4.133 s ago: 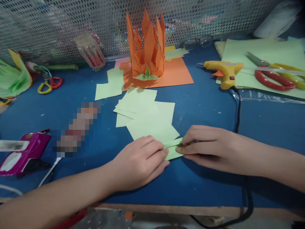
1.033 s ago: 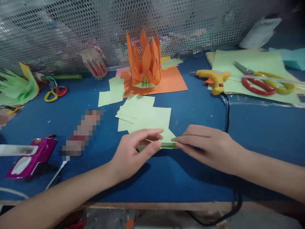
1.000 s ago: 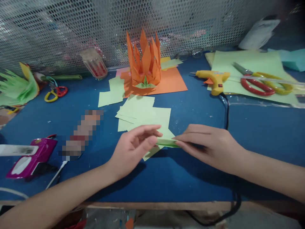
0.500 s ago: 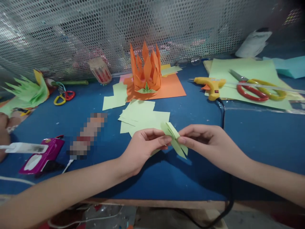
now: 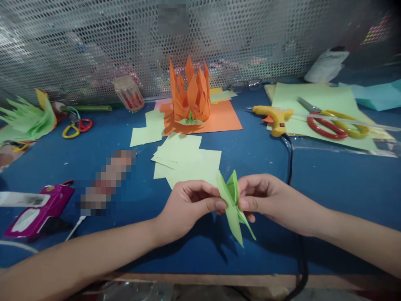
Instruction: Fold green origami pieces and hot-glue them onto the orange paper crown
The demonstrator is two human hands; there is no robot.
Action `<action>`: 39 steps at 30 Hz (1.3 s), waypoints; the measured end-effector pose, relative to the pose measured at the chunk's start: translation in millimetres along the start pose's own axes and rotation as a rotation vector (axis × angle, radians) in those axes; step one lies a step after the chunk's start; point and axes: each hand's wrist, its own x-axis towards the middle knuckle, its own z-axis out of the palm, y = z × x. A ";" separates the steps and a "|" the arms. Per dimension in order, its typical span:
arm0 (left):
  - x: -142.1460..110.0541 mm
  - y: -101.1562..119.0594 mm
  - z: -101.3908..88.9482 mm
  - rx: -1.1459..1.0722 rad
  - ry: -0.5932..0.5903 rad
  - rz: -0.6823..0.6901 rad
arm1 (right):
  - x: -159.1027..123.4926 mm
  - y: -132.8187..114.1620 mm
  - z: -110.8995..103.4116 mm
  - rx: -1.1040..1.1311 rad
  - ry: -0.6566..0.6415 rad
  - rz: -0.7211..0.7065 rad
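Observation:
A folded light-green paper piece [image 5: 233, 205] is held upright above the blue table [image 5: 328, 179], its pointed end hanging down. My left hand [image 5: 191, 205] pinches its left side with thumb and fingers. From the right, my right hand [image 5: 266, 200] pinches the same fold. Just behind the hands lies a loose pile of light-green paper squares [image 5: 188, 161]. Further back an orange folded paper crown [image 5: 189, 94] stands on an orange sheet [image 5: 225, 117].
A yellow glue gun [image 5: 275, 118] with a black cord lies at the right, beside red-and-yellow scissors [image 5: 332, 125] on a large green sheet. Small scissors [image 5: 77, 127], a green paper fan [image 5: 26, 121] and a jar are at the left; a magenta phone [image 5: 37, 209] lies near the front edge.
The green piece was pressed flat on the table; both hands have lifted it and turned it upright, pinching it between them. The view has shifted slightly downward.

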 end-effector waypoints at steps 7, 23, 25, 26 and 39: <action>1.7 -2.0 -3.9 -0.003 -0.042 0.039 | 1.9 0.8 4.7 -0.091 0.035 -0.138; 2.8 4.3 -13.7 0.136 -0.397 -0.147 | 0.4 -1.3 -19.0 -1.181 -0.142 -0.807; 2.4 5.1 -12.6 0.173 -0.385 -0.166 | -1.0 0.0 -19.4 -1.217 -0.151 -0.802; 2.3 5.2 -12.3 0.184 -0.381 -0.167 | -1.4 0.6 -19.9 -1.235 -0.154 -0.802; -5.6 -5.3 -9.9 0.631 -0.193 0.145 | -9.9 4.8 6.1 -1.366 0.187 -0.759</action>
